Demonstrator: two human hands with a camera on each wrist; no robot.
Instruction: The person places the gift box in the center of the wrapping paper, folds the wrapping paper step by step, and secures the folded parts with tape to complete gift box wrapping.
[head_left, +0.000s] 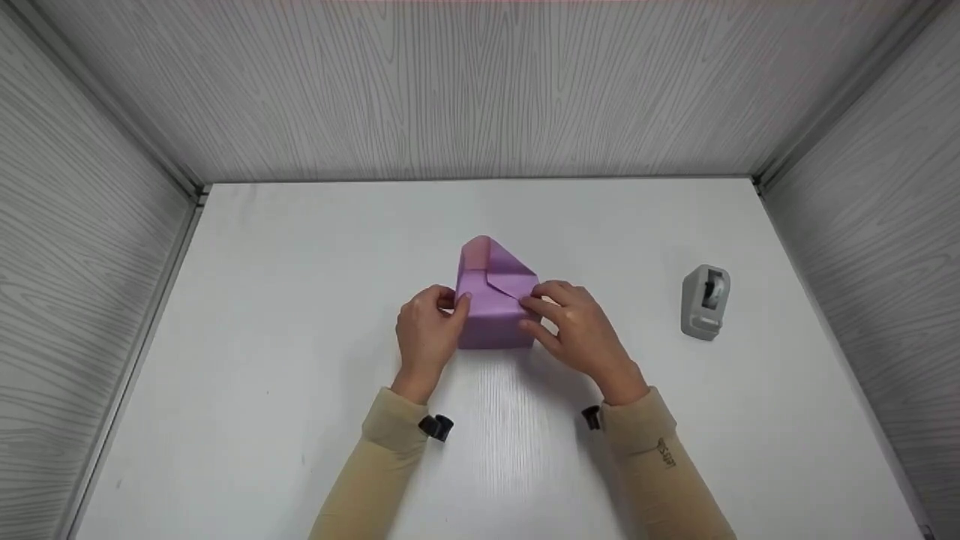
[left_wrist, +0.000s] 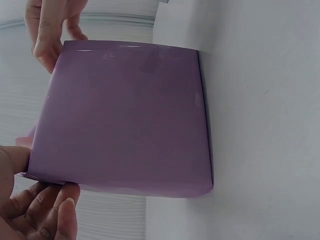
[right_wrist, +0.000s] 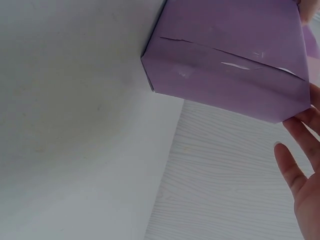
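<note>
- left hand (head_left: 429, 330) is pinching the purple box (head_left: 493, 330) by its left edge
- right hand (head_left: 583, 330) touches the opposite side, fingers kinda spread
- slanted flap (head_left: 511, 274) sits nearer the right

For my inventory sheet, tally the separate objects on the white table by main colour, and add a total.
Purple: 1, the paper package
Grey: 1, the tape dispenser
Total: 2
</note>
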